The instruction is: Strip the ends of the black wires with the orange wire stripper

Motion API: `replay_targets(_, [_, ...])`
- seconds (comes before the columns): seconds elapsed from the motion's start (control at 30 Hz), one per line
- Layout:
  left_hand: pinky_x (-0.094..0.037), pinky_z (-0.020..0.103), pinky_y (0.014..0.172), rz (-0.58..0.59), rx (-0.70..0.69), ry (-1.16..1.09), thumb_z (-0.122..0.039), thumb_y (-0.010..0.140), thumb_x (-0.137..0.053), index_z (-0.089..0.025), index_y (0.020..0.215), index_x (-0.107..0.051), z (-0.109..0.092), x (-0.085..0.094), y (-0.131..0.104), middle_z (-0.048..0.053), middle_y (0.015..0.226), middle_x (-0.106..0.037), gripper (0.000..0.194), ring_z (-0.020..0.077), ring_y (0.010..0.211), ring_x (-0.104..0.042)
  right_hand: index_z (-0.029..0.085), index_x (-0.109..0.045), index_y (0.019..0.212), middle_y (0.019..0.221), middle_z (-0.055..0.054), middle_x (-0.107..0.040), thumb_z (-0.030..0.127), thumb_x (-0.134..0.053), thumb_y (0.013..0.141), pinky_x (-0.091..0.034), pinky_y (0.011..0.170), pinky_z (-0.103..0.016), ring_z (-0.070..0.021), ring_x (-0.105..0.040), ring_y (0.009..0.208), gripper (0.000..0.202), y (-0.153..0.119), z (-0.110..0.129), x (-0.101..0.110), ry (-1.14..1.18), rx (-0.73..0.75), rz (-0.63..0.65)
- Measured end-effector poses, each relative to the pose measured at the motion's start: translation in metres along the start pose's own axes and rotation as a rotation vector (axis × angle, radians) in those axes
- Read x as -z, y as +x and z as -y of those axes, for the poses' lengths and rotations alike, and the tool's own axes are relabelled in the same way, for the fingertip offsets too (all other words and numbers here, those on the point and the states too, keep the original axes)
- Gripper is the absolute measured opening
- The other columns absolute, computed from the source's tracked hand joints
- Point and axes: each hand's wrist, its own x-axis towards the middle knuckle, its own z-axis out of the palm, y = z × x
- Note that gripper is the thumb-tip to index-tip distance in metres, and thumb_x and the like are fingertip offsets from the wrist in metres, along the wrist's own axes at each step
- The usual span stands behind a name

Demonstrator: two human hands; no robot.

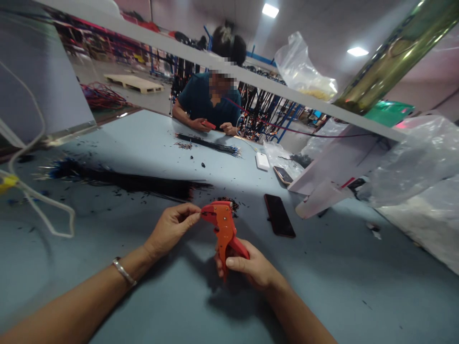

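Observation:
My right hand is wrapped around the handles of a red and orange wire stripper, held upright above the table with its jaws toward the left. Thumb and forefinger of my left hand are pinched together right at the jaws. They hold a thin wire end, of which barely a short dark bit shows; the rest is hidden by the fingers. Behind my left hand lies a long bundle of black wires with blue and silvery ends at the left. Small cut scraps are heaped just behind the tool.
A co-worker across the table holds a red tool near a second wire bundle. Phones and a white device lie to the right. A white rail crosses overhead; plastic bags sit at right, white cable at left.

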Motion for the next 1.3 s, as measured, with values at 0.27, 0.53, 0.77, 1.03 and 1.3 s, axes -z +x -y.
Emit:
replay_targets(0.27, [-0.042, 0.022, 0.064, -0.015, 0.013, -0.016, -0.033, 0.076, -0.064, -0.016, 0.075, -0.069, 0.002, 0.001, -0.001, -0.001, 0.069, -0.063, 0.017, 0.0129, 0.066, -0.052, 0.014, -0.056, 0.082, 0.070, 0.000, -0.056, 0.041, -0.070, 0.075, -0.043, 0.051, -0.022, -0.0109, -0.053, 0.056, 0.031, 0.004, -0.007, -0.003, -0.028, 0.046, -0.046])
replay_targets(0.53, [-0.038, 0.022, 0.062, -0.011, 0.051, -0.022, -0.034, 0.077, -0.063, -0.016, 0.074, -0.067, -0.001, -0.002, 0.000, -0.002, 0.067, -0.059, 0.019, 0.0127, 0.065, -0.049, 0.015, -0.054, 0.082, 0.063, 0.001, -0.056, 0.044, -0.068, 0.077, -0.042, 0.049, -0.022, -0.0106, -0.051, 0.052, 0.032, 0.006, -0.014, -0.003, -0.087, 0.059, -0.083])
replay_targets(0.77, [-0.036, 0.021, 0.059, -0.014, 0.056, -0.041, -0.033, 0.075, -0.063, -0.016, 0.069, -0.065, -0.005, -0.002, 0.000, -0.003, 0.064, -0.054, 0.019, 0.0115, 0.062, -0.045, 0.014, -0.054, 0.077, 0.057, 0.003, -0.054, 0.046, -0.069, 0.076, -0.041, 0.043, -0.020, -0.0090, -0.049, 0.046, 0.035, 0.007, -0.014, -0.007, -0.099, 0.080, -0.113])
replay_targets(1.03, [-0.037, 0.021, 0.060, -0.021, 0.052, -0.054, -0.032, 0.076, -0.062, -0.016, 0.070, -0.066, -0.004, -0.004, 0.000, -0.003, 0.064, -0.055, 0.017, 0.0119, 0.064, -0.047, 0.015, -0.051, 0.075, 0.053, 0.004, -0.053, 0.048, -0.070, 0.074, -0.039, 0.040, -0.019, -0.0077, -0.046, 0.041, 0.038, 0.007, -0.017, -0.009, -0.111, 0.070, -0.146])
replay_targets(1.3, [-0.040, 0.023, 0.066, -0.041, 0.080, -0.073, -0.035, 0.076, -0.064, -0.016, 0.074, -0.067, 0.003, -0.005, -0.002, -0.001, 0.070, -0.060, 0.019, 0.0134, 0.069, -0.050, 0.017, -0.048, 0.071, 0.046, 0.007, -0.048, 0.044, -0.073, 0.072, -0.032, 0.036, -0.017, -0.0061, -0.041, 0.036, 0.037, 0.009, -0.021, -0.011, -0.058, 0.066, -0.188])
